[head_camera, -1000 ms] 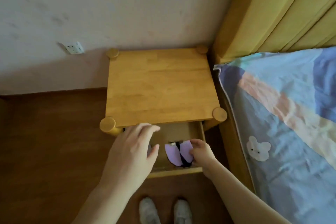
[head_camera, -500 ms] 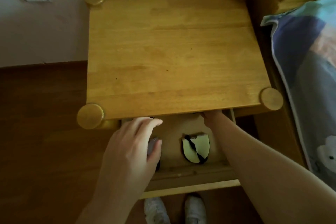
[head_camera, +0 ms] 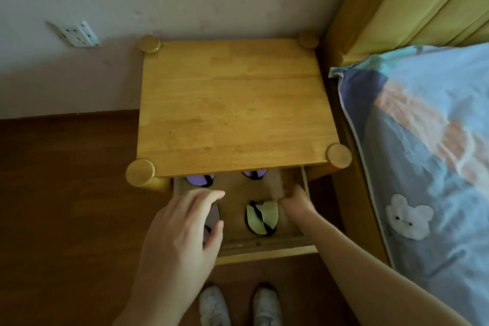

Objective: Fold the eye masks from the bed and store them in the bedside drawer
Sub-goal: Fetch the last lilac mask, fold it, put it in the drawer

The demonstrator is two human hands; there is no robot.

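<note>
The bedside drawer (head_camera: 264, 253) is pulled out under the wooden nightstand top (head_camera: 232, 111). Two folded purple eye masks (head_camera: 197, 180) (head_camera: 254, 174) lie at its back, half hidden by the top. A folded yellow-green eye mask (head_camera: 262, 219) with a black strap lies near the front. My left hand (head_camera: 182, 233) hovers flat over the drawer's left side, covering most of a greyish eye mask (head_camera: 213, 216). My right hand (head_camera: 296, 201) is inside the drawer at the right, fingertips beside the yellow-green mask, holding nothing.
The bed with a blue patterned cover (head_camera: 423, 167) runs along the right, its yellow headboard (head_camera: 412, 2) behind. A wall socket (head_camera: 76, 34) sits low on the wall at left. Dark wood floor (head_camera: 66, 206) lies to the left, and white shoes (head_camera: 238, 307) show below.
My right hand has drawn back from deep under the tabletop to the yellow-green mask's right edge. A second purple mask now shows at the drawer's back. My left hand stays put.
</note>
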